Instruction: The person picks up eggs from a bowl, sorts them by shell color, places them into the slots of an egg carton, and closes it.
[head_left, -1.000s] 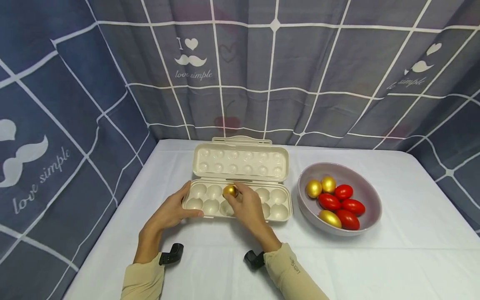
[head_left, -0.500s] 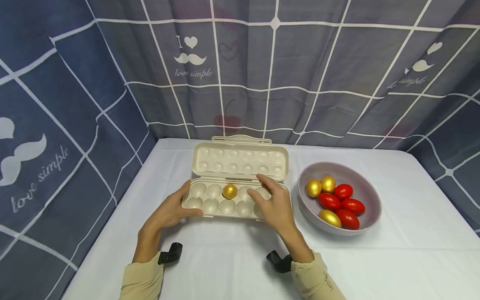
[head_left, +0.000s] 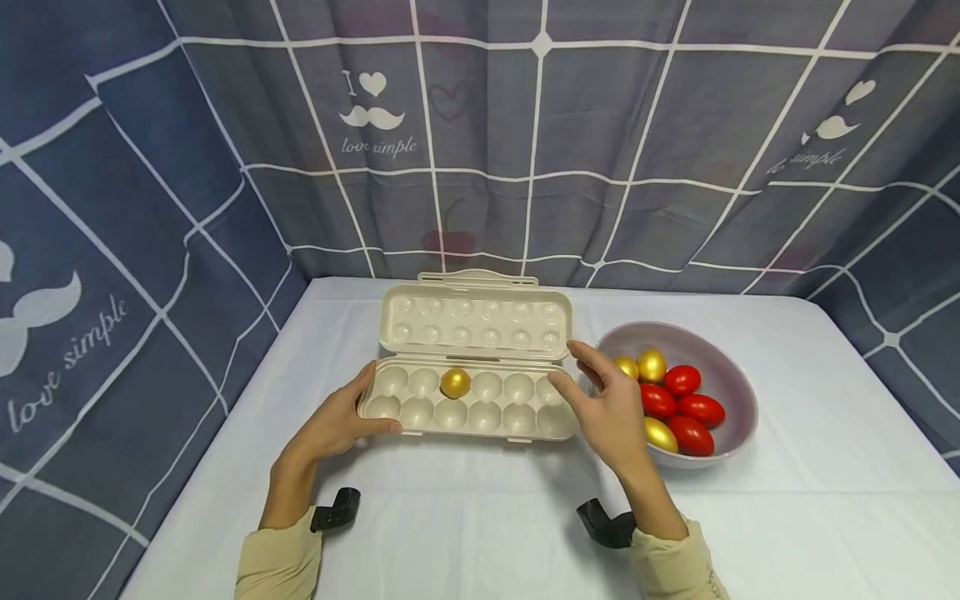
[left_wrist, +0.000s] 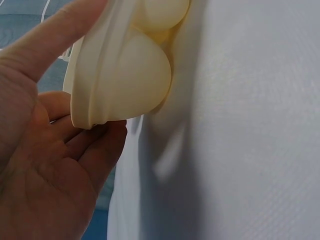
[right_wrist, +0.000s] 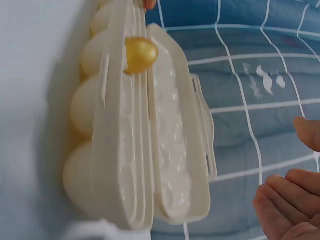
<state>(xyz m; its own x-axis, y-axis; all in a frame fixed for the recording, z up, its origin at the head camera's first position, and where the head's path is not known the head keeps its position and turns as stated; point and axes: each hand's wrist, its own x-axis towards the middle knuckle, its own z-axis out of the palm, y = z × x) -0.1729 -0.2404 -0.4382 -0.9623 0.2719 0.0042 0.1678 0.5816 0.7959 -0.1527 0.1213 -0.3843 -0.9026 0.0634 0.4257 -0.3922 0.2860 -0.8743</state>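
Note:
A cream egg carton [head_left: 476, 323] lies with its lid folded back on the white cloth. One gold egg [head_left: 455, 383] sits in its back row, third cup from the left. My left hand [head_left: 330, 427] holds the carton's left end; in the left wrist view the thumb lies along the rim and the fingers reach beneath it. With nothing in its fingers, my right hand [head_left: 613, 410] hovers between the carton's right end and a mauve bowl [head_left: 738, 421]. Red eggs [head_left: 692, 436] and gold eggs [head_left: 652, 365] fill part of that bowl, whose left side the hand partly hides.
White cloth [head_left: 465, 517] covers the table. A grey-blue checked curtain [head_left: 487, 150] hangs behind it and along both sides. A black wrist camera [head_left: 336, 510] sits on the left wrist, and another black camera [head_left: 606, 525] on the right.
My right hand has let go of the gold egg, leaving it in the carton, and has moved right to the bowl's left edge. The left hand stays on the carton.

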